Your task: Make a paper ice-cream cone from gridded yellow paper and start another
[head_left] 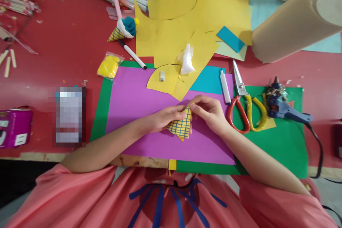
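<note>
A yellow paper piece with a blue grid drawn on it (180, 127) is held over the purple sheet (133, 110). My left hand (167, 117) grips it from the left, thumb on top; some fingers are hidden behind it. The fingertips of my right hand (210, 111) pinch its upper right corner. Beyond my hands lies a yellow fan-shaped sheet (167, 87), bearing a small white cap (162, 76) and a white bundle in clear plastic (187, 60). A finished paper ice cream cone (124, 28) rests at the back left.
Scissors with red and yellow handles (242, 91), a white marker (225, 86) and a blue glue gun (284, 108) with its cable lie to the right. A paper roll (285, 21) stands behind. Left are a yellow packet (109, 66) and a blurred phone-like rectangle (69, 115).
</note>
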The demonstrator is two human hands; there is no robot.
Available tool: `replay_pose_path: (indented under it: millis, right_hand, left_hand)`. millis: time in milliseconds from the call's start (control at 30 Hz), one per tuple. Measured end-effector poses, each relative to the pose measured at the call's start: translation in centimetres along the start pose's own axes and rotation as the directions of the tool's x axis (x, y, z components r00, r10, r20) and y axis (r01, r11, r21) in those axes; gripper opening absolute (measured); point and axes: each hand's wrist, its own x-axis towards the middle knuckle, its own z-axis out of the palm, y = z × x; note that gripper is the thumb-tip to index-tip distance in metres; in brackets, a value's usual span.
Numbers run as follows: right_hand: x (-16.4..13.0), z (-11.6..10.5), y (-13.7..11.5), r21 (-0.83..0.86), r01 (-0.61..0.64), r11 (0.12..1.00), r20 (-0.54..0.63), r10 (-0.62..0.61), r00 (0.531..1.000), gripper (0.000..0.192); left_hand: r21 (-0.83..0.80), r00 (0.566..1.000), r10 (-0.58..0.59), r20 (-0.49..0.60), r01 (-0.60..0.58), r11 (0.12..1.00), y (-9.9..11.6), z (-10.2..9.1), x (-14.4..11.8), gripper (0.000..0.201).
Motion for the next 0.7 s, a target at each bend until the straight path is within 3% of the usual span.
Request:
replay_pose_path:
  millis: [167, 267, 400, 533, 600, 700]
  right_hand:
    - [0.0, 0.3, 0.1, 0.071, -0.037, 0.997, 0.045, 0.034, 0.998, 0.014]
    - [0.1, 0.6, 0.3, 0.177, -0.019, 0.984, 0.074, 0.006, 0.997, 0.028]
    - [-0.2, 0.7, 0.6, 0.171, 0.008, 0.985, 0.069, -0.02, 0.997, 0.032]
    - [-0.6, 0.9, 1.0, 0.031, 0.029, 0.999, 0.082, -0.032, 0.996, 0.046]
    - [-0.7, 1.1, 1.1, -0.048, 0.028, 0.998, 0.059, -0.025, 0.998, 0.046]
    - [-0.7, 1.2, 0.9, -0.092, 0.023, 0.995, -0.009, -0.024, 1.0, 0.033]
  left_hand:
    - [-0.039, 1.0, 0.023, -0.001, -0.023, 0.999, 0.1, -0.3, 0.1, 0.032]
    - [-0.074, 0.986, 0.136, -0.098, -0.144, 0.987, 0.2, -0.4, 0.2, 0.03]
    - [-0.022, 0.879, 0.379, -0.289, -0.402, 0.915, 0.2, -0.4, 0.4, 0.026]
    - [0.093, 0.785, 0.515, -0.344, -0.517, 0.851, -0.1, -0.5, 0.3, 0.021]
    - [0.129, 0.775, 0.534, -0.337, -0.524, 0.842, -0.2, -0.5, 0.4, 0.021]
    - [0.157, 0.796, 0.523, -0.305, -0.5, 0.852, -0.2, -0.5, 0.5, 0.027]
